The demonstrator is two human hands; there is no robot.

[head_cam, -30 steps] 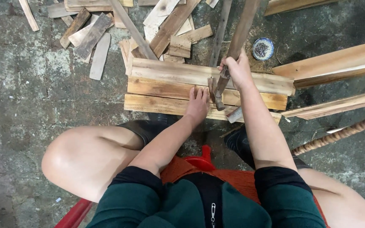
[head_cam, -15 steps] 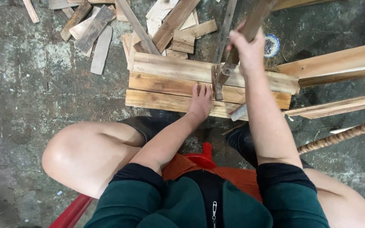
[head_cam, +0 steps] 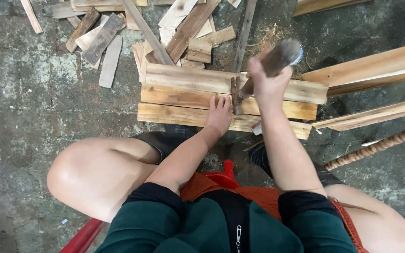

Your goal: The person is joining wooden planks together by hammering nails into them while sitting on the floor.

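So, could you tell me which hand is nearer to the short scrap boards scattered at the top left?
Left. The left hand rests on the stacked planks, closer to those scrap boards; the right hand grips the hammer further right.

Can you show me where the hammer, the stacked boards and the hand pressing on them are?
Wooden-handled metal hammer (head_cam: 236,96), head view: on its metal head.
Stacked pale wooden boards (head_cam: 179,96), head view: on the middle board's bare face.
Left hand (head_cam: 219,116), head view: on its back, flat on the boards.

Left hand (head_cam: 219,115) at frame centre, palm down, fingers extended flat, forearm angled up from lower centre. Right hand (head_cam: 267,84) just upper right of it, fist closed tight, arm nearly straight from lower right.
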